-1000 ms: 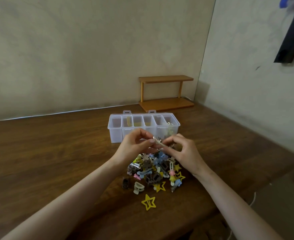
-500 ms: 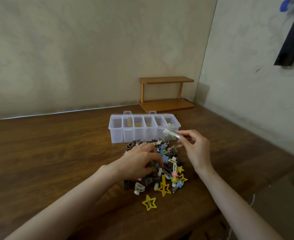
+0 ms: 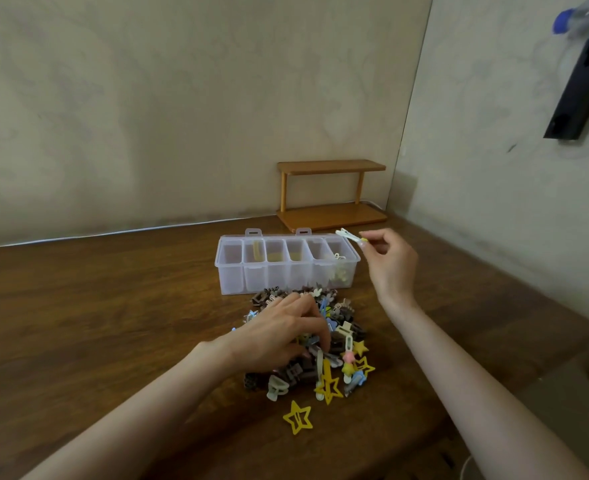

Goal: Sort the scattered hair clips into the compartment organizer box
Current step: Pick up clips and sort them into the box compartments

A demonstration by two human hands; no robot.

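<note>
- Right hand [image 3: 391, 261]: raised above the surface [image 3: 95, 306], just beside the right end of the box [image 3: 258, 278]. Its grip is clamped on a white clip [image 3: 350, 236], pinched at one end between thumb and fingertips; the clip's free end points left, over the box's far right corner.
- Left hand [image 3: 279, 336]: palm down on the pile of clips [image 3: 341, 327], fingers bent into it. Whether its grip has closed on a clip cannot be told, as the fingertips are buried among the pieces.
- Box: clear plastic, lid off, a single row of six compartments, standing just behind the pile. The rightmost compartment holds a few pale clips; the second from the left shows a yellow piece.
- Pile of clips: brown, blue, cream and yellow pieces heaped between the box and the near edge.
- Yellow star clip [image 3: 297, 417]: lies alone, flat, on the near side of the pile.
- Wooden shelf [image 3: 331, 192]: two tiers, in the far corner against the wall.
</note>
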